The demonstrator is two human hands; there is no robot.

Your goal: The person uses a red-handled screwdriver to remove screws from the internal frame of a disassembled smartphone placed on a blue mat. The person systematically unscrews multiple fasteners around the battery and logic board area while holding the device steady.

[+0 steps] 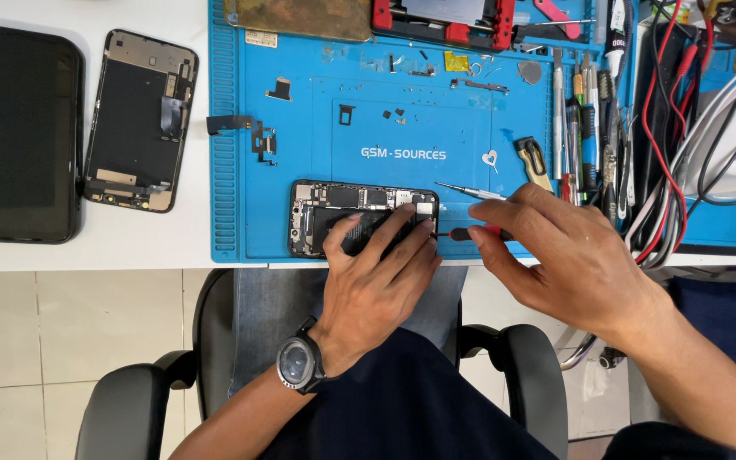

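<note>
Two hands in view, both the person's own. One opened phone (359,223) lies on the blue mat (300,162), at its near edge, just above the person's lap. Back is off: black battery in the middle, circuit board and small silver parts along the top and left side, dark frame all round. Left hand (376,273) lies flat on it, fingers spread loosely over the battery, pressing it down, not gripping. Right hand (555,247) is pinched closed on one small screwdriver (468,232) with a red and black handle; its tip sits at the phone's right edge. One pair of tweezers (468,191) lies just beyond the right hand.

Off the mat, on the white table (155,238): one black screen panel (17,132) at far left, one phone back frame (140,119) beside it. One wristwatch (298,365) on the left wrist. Several hand tools (585,119) lined up at the mat's right side, count unclear. Loose small parts scattered on the mat, too tiny to count.
</note>
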